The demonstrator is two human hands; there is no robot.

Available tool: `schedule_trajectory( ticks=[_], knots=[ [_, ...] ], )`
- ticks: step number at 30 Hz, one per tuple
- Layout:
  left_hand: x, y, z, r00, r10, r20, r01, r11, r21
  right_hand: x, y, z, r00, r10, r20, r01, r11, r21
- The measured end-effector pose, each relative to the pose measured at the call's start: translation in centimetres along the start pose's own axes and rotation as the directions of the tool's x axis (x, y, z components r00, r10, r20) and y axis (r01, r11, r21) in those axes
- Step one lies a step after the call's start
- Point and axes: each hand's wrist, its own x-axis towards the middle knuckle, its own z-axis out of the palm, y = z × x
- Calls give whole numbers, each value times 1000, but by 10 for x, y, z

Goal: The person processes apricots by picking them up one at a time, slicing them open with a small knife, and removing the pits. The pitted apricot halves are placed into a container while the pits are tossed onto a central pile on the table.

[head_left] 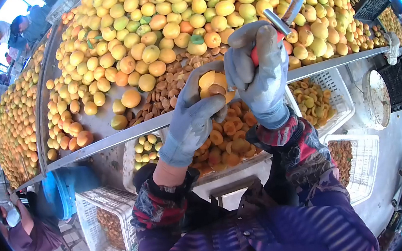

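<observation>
My left hand (187, 117), in a grey-blue work glove, grips an opened apricot (215, 81) with its brown pit showing. Close beside it, my gloved right hand (262, 79) is wrapped around the red handle of a curved knife (299, 2), whose blade points up and away. Both hands are over the table's front edge. Beyond them a big pile of yellow-orange apricots (178, 9) covers the sloping table, with loose brown pits (169, 84) at its near side. Below my hands, many apricot halves (235, 144) fill a container partly hidden by my arms.
A metal rim (109, 145) edges the table. Beneath stand a white crate (338, 92) of pale halves, another crate (370, 153) with brown contents, a white bucket (376, 100), a blue barrel (62, 193) and a crate (89, 212) at left. A person (32, 234) is at far left.
</observation>
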Motion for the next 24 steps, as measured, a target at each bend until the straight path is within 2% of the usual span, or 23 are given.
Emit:
schedule_trajectory(
  ticks=[1,3,5,6,7,8,9,10,11,14,17,19,21,22,24],
  knots=[
    [1,-1,-1,1000,-2,-3,2,1000,-4,-1,0,2,1000,-22,-2,22,996,-87],
    [0,-5,-4,1000,24,15,-24,1000,14,-3,-1,10,1000,-19,-19,18,996,-83],
    [0,-12,-7,999,41,-7,-41,999,-34,-6,3,12,997,-34,-72,12,957,-290],
    [1,-17,-9,997,76,-15,-77,994,-74,-5,14,7,996,-63,-56,52,983,-174],
    [-2,-20,-11,998,43,-36,-46,995,-86,2,21,-1,926,-349,145,368,740,-563],
    [-2,-19,-11,997,68,-34,-69,998,-10,1,24,-3,987,-158,7,153,943,-295],
    [2,-17,-12,994,105,-21,-104,992,72,3,23,-2,996,60,-65,-58,998,31],
    [5,-18,-12,996,60,-59,-59,998,15,3,18,15,968,164,-191,-134,978,159],
    [4,-20,-11,996,55,-65,-54,998,15,3,17,17,966,171,-193,-140,977,162],
    [7,-21,-11,994,64,-86,-63,998,16,7,16,18,907,324,-270,-268,937,225],
    [5,-17,-10,990,136,-36,-134,989,56,10,31,3,901,356,-249,-273,910,313],
    [7,-16,-8,989,126,-73,-118,988,99,13,34,3,904,362,-226,-267,893,363],
    [4,-13,-7,995,96,-38,-94,994,60,11,33,4,818,445,-365,-313,876,366],
    [3,-11,-5,994,93,-60,-84,987,137,9,36,-3,848,446,-287,-317,860,400],
    [6,-13,-5,988,140,-70,-120,963,240,9,37,-3,819,477,-319,-330,847,418]
  ],
)
